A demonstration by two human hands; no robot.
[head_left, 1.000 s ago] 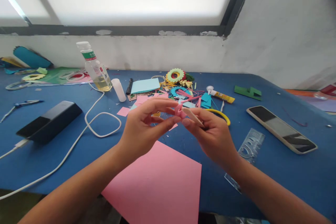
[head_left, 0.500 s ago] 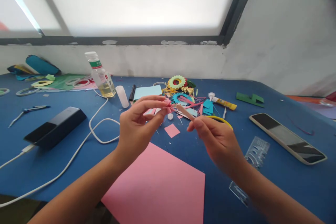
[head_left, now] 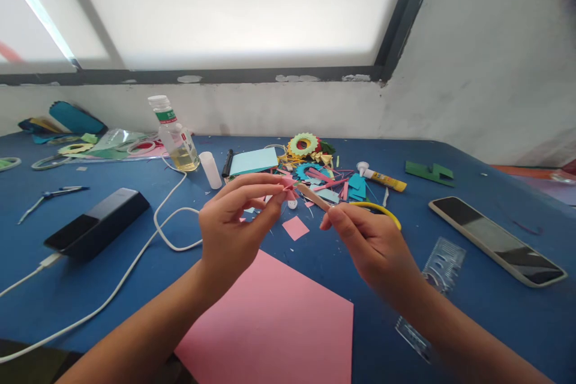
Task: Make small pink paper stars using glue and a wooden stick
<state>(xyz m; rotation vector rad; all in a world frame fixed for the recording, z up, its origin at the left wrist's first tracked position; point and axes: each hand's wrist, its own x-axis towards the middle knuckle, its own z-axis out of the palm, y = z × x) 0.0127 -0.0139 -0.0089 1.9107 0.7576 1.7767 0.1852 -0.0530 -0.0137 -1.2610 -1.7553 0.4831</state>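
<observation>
My left hand is raised over the blue table, its fingertips pinched on a small folded pink paper piece. My right hand is closed round a thin wooden stick, whose tip points at the pink piece and nearly touches it. A large pink paper sheet lies flat below both hands at the near edge. A small pink square lies on the table between the hands.
A pile of coloured paper scraps and rosettes lies behind the hands, with a glue tube, a bottle and a white cap. A phone and clear ruler lie right. A black power bank with white cable lies left.
My hands parted slightly: the stick left the pink piece, then its tip came back close to it. The camera tilted a little upward.
</observation>
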